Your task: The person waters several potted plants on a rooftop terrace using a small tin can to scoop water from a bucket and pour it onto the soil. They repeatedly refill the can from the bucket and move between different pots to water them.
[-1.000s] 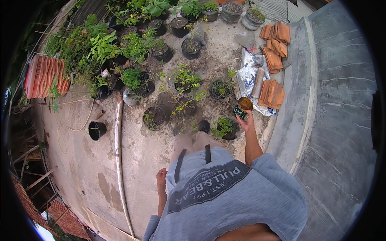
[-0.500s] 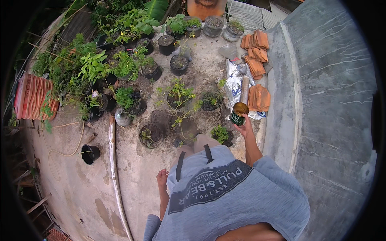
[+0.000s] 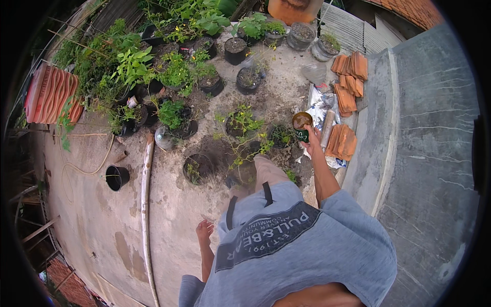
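Right hand point(image 3: 311, 139) was extended fwd, fingers wrapped around a dark green can point(image 3: 300, 127) w/ brownish contents visible at its open top. Can was held upright above the concrete floor point(image 3: 169, 204), just beside a small potted plant point(image 3: 280, 136) and near a sheet of crumpled silver foil point(image 3: 321, 110).

Left hand point(image 3: 204, 230) was hung low at the person's side, fingers loosely spread, nothing held; it was well apart from the can.

Surroundings, as seen from the head view:
- Stacked orange roof tiles point(image 3: 341, 142) lay just right of the can; a 2nd stack point(image 3: 350, 69) lay further back.
- A black pot w/ sparse seedlings point(image 3: 198, 168) stood left of the person's leg.
- A leafy potted plant point(image 3: 240, 123) stood between that pot and the can.
- An empty black pot point(image 3: 117, 177) stood apart to the left, near a thin hose point(image 3: 87, 163).
- A long pale pipe point(image 3: 147, 215) was laid along the floor.
- A grey concrete ledge point(image 3: 424, 153) ran along the right side.
- Ribbed red tiles point(image 3: 48, 94) were stacked at far left.
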Demonstrator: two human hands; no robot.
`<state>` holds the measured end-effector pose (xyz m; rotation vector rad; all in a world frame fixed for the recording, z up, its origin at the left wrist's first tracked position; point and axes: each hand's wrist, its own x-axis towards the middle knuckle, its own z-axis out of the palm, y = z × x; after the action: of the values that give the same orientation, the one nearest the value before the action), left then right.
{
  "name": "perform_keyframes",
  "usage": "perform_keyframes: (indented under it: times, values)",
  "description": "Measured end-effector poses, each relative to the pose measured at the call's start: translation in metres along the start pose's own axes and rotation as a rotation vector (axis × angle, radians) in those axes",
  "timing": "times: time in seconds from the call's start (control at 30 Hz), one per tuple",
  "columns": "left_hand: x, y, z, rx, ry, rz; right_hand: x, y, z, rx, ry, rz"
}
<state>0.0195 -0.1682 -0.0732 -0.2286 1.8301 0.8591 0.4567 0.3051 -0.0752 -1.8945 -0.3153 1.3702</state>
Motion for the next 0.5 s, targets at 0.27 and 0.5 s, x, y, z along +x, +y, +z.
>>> perform_keyframes:
  times: [0.27, 0.5]
  values:
    - [-0.061, 0.021, 0.096, -0.067, 0.104, 0.011, 0.087, -0.094, 0.125, -0.306, -0.089, -0.014]
    - [-0.104, 0.002, 0.152, -0.081, 0.189, -0.006, 0.124, -0.166, 0.215, -0.502, 0.01, 0.037]
